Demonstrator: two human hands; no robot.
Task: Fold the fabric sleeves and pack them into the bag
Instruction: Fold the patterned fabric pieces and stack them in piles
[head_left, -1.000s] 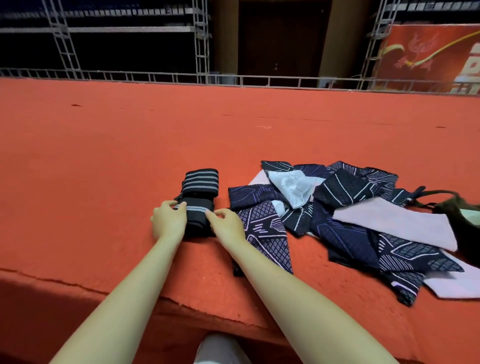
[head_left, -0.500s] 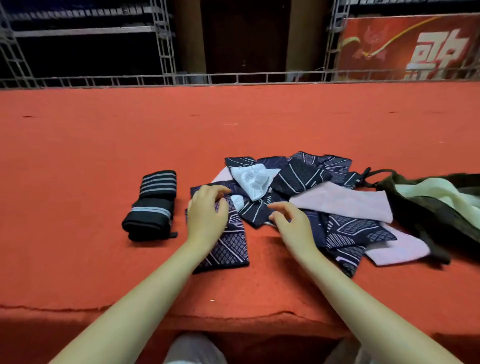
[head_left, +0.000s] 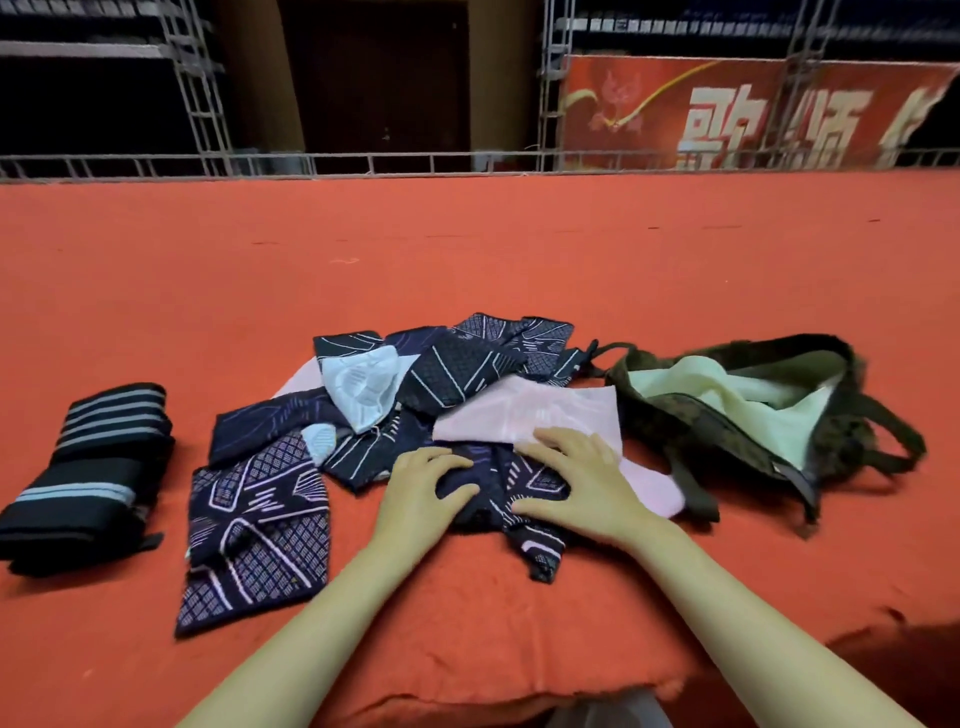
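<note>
A pile of dark patterned fabric sleeves (head_left: 457, 374), with a white one (head_left: 363, 387) and a pink one (head_left: 550, 415), lies mid-platform. My left hand (head_left: 423, 499) grips a bunched dark patterned sleeve (head_left: 498, 483) at the pile's near edge. My right hand (head_left: 576, 480) presses flat on the same sleeve, fingers spread, partly over the pink one. Another patterned sleeve (head_left: 260, 525) lies flat to the left. A folded stack of black striped sleeves (head_left: 93, 467) sits at far left. The olive bag (head_left: 691, 421) lies open on the right, showing a pale green lining (head_left: 722, 395).
Everything rests on a red carpeted platform (head_left: 467, 260) whose front edge runs just below my forearms. A metal truss rail (head_left: 363, 163) lines the far edge, with a red banner (head_left: 727, 114) behind it. The bag's straps (head_left: 893, 441) trail to the right.
My hands left the folded striped stack and moved right, first onto the flat patterned sleeve, now onto a dark sleeve at the pile's near edge. The view swung right, showing the bag.
</note>
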